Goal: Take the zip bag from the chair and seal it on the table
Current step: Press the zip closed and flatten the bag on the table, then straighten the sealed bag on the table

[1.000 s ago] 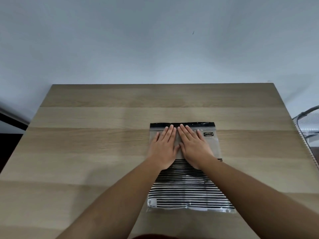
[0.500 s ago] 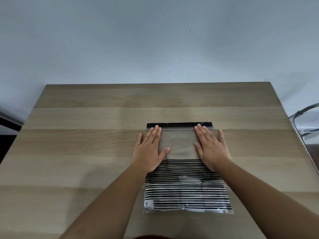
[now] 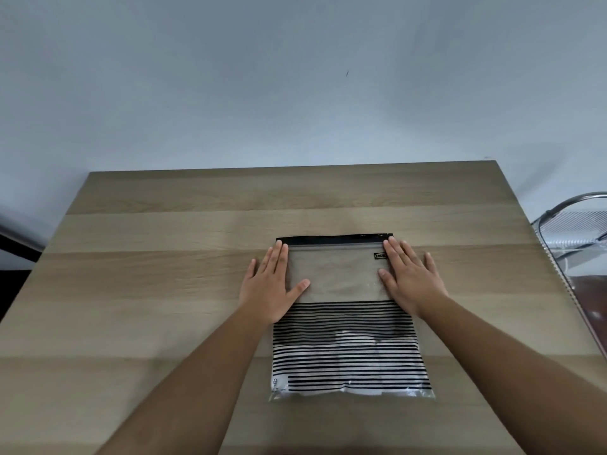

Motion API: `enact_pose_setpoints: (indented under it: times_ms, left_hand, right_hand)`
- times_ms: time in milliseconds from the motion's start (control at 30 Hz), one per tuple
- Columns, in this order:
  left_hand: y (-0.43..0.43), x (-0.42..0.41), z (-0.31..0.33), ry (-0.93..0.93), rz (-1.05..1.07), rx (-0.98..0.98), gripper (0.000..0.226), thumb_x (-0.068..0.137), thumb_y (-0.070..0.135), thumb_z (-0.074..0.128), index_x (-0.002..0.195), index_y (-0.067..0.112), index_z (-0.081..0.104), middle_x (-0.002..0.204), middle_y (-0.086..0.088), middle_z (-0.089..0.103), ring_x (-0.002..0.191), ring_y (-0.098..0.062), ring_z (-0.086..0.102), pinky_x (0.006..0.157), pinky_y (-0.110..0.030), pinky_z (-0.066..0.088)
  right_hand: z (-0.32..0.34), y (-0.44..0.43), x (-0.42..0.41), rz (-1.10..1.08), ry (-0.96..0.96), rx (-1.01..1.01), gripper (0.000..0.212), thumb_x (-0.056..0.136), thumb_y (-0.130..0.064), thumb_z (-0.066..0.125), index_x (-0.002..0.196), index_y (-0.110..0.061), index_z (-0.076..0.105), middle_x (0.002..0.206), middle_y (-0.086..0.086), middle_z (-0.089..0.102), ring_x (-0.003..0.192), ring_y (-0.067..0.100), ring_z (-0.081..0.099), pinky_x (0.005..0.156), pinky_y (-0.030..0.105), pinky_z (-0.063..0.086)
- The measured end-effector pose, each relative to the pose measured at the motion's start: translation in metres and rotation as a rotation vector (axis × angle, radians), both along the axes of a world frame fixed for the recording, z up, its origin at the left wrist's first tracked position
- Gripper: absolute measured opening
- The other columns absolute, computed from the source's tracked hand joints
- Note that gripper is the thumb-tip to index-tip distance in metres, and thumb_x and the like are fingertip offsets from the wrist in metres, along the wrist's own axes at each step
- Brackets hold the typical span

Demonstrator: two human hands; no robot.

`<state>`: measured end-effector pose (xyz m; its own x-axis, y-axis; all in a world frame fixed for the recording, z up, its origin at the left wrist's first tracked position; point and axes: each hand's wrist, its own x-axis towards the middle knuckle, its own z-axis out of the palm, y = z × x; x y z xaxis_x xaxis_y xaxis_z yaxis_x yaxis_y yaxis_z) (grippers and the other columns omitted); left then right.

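Zip bag (image 3: 348,343) lies flat on the wooden table (image 3: 147,290), black strip at its far edge; left hand (image 3: 269,287) and right hand (image 3: 410,277) press open-palmed on its upper corners, gripping nothing

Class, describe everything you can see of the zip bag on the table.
The zip bag is clear plastic with a black strip along its far top edge, black stripes across its lower half and a small logo near the top right. It lies flat on the wooden table. The left hand and right hand press flat on its upper corners.
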<state>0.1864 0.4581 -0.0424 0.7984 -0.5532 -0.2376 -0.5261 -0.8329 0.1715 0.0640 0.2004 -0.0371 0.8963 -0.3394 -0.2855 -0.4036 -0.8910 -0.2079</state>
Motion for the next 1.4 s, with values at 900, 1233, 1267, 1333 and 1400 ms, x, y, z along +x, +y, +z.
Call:
enact_pose_setpoints:
  times_ms: [900, 1233, 1267, 1333, 1400]
  left_hand:
    - [0.03, -0.041, 0.038, 0.475, 0.309, -0.422, 0.07, 0.085, 0.03, 0.063, 0.143, 0.028, 0.024, 0.12, -0.006, 0.057, 0.102, -0.019, 0.055, 0.089, -0.031, 0.041]
    - [0.037, -0.025, 0.042, 0.716, 0.154, -0.397, 0.088, 0.073, 0.002, 0.074, 0.143, 0.032, 0.03, 0.139, -0.009, 0.043, 0.12, -0.028, 0.052, 0.105, -0.043, 0.041]
    - [0.035, -0.025, 0.043, 0.712, 0.142, -0.38, 0.089, 0.071, 0.003, 0.075, 0.144, 0.028, 0.03, 0.142, -0.007, 0.043, 0.121, -0.032, 0.052, 0.105, -0.045, 0.041]
    - [0.029, -0.026, 0.045, 0.69, 0.12, -0.345, 0.091, 0.069, 0.005, 0.077, 0.144, 0.022, 0.029, 0.148, -0.007, 0.038, 0.124, -0.037, 0.048, 0.106, -0.048, 0.039]
    - [0.021, -0.028, 0.049, 0.648, 0.094, -0.318, 0.092, 0.068, 0.007, 0.078, 0.145, 0.02, 0.029, 0.153, -0.003, 0.029, 0.126, -0.038, 0.046, 0.106, -0.048, 0.039]
  right_hand:
    - [0.036, 0.057, -0.079, -0.695, -0.308, 0.708, 0.021, 0.09, -0.012, 0.055, 0.109, -0.017, 0.046, 0.093, 0.012, 0.067, 0.078, 0.024, 0.064, 0.064, 0.032, 0.047]
    - [0.046, 0.04, -0.097, -0.518, -0.078, 0.934, 0.077, 0.08, 0.018, 0.051, 0.142, -0.026, 0.036, 0.102, 0.002, 0.056, 0.06, 0.016, 0.063, 0.047, 0.025, 0.052]
    - [0.045, 0.038, -0.097, -0.515, -0.07, 0.922, 0.078, 0.079, 0.018, 0.051, 0.143, -0.024, 0.034, 0.102, 0.001, 0.056, 0.059, 0.016, 0.062, 0.047, 0.025, 0.052]
    - [0.043, 0.033, -0.097, -0.506, -0.064, 0.885, 0.079, 0.079, 0.017, 0.053, 0.145, -0.021, 0.033, 0.102, -0.001, 0.055, 0.056, 0.015, 0.06, 0.047, 0.025, 0.052]
    - [0.044, 0.025, -0.099, -0.498, -0.076, 0.849, 0.079, 0.079, 0.015, 0.055, 0.146, -0.02, 0.032, 0.113, -0.001, 0.055, 0.054, 0.013, 0.06, 0.048, 0.025, 0.052]
